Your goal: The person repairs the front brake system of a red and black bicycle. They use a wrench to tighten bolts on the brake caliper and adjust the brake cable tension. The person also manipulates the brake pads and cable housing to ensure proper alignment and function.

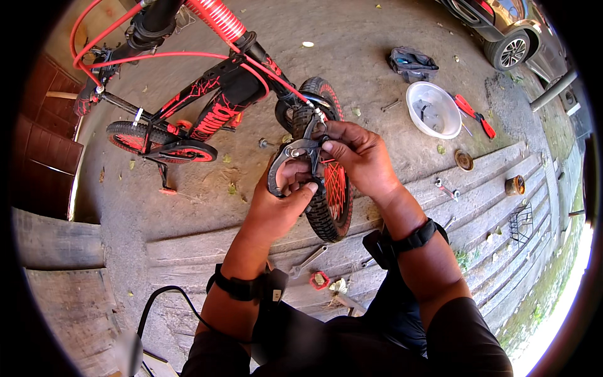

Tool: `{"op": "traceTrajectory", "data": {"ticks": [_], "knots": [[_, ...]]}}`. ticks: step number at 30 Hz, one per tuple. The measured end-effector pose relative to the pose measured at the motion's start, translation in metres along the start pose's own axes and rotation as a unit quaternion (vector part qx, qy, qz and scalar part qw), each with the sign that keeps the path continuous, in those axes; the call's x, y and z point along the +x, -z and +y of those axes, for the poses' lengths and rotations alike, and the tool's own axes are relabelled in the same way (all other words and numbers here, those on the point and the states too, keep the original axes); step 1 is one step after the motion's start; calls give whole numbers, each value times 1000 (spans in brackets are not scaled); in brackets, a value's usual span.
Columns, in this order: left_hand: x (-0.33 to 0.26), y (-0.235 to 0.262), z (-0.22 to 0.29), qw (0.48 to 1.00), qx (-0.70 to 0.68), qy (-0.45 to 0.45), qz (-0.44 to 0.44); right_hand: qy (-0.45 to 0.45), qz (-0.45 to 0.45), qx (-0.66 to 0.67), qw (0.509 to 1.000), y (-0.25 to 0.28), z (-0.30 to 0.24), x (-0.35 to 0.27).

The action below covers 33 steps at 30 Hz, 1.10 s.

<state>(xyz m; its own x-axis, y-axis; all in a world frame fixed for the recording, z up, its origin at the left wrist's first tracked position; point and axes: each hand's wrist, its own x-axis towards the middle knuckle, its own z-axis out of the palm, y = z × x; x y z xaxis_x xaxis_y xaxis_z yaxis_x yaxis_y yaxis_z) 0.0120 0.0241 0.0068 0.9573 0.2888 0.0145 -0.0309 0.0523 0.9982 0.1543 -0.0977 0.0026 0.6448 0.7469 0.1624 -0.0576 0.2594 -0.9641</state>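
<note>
A small black and red bicycle [213,94] stands upside down on the concrete, its red-spoked knobby wheel [330,201] nearest me. My left hand [279,204] grips a black curved brake caliper [286,160] held over that wheel. My right hand [358,157] pinches the top of the same caliper where a red cable [264,69] runs into it. Both wrists wear black straps.
A white bowl [433,108], red-handled pliers [474,114], a grey pouch [412,63], a round tin lid [464,159] and a can [514,185] lie to the right. A wrench [308,261] rests on the ribbed step below. A parked car [502,28] is far right.
</note>
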Motion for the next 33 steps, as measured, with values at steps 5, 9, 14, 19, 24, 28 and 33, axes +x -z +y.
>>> {"op": "traceTrajectory", "data": {"ticks": [5,9,14,19,24,28,33], "knots": [[2,-6,-7,998,-49,-26,28,10,19,25,999,-3,0,2],[4,-7,-16,997,-22,-49,54,-22,33,104,994,-3,-6,3],[7,-9,-22,995,-15,-66,75,-111,68,156,979,0,-6,12],[7,-14,-19,992,-15,-84,98,-137,69,164,974,0,-4,16],[9,-15,-27,989,-33,-96,111,-156,53,153,974,2,-7,21],[14,-17,-29,988,-92,-66,107,-146,49,101,983,6,-8,26],[11,-14,-33,990,-83,-59,97,-120,15,39,992,16,-32,39]]}}
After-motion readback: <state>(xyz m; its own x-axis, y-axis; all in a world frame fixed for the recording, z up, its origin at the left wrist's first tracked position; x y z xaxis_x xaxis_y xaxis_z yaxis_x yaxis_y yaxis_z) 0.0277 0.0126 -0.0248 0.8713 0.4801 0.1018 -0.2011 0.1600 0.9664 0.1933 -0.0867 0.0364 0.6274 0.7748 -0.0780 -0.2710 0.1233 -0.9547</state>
